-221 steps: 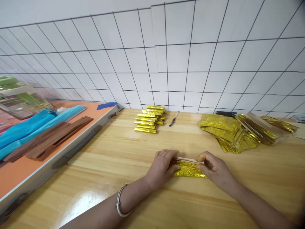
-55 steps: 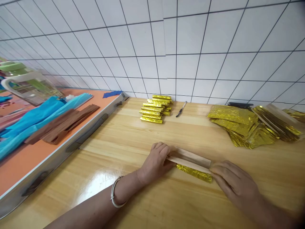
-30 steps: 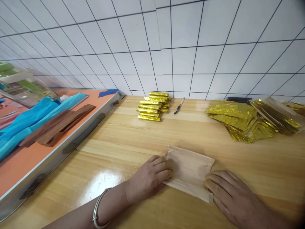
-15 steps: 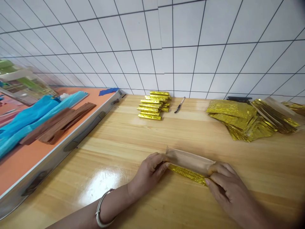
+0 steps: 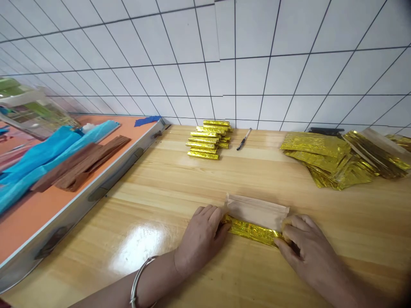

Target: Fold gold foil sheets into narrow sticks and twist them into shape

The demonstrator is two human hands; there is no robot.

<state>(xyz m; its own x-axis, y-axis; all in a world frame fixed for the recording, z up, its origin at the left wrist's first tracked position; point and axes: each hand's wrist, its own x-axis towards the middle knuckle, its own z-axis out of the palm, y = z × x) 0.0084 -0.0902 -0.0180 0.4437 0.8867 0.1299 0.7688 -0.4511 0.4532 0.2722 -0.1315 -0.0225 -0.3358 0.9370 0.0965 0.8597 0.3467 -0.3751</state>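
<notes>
Your left hand (image 5: 202,237) and right hand (image 5: 305,246) are apart, each pinching one end of the gold-foil paper (image 5: 253,231), which lies on the tabletop (image 5: 167,179) right in front of you, its near edge folded over gold side up and its pale backing (image 5: 257,210) showing beyond. It looks light, thin and easily creased, the foil probably slick, so you'd do best gripping gently at both ends of the fold
</notes>
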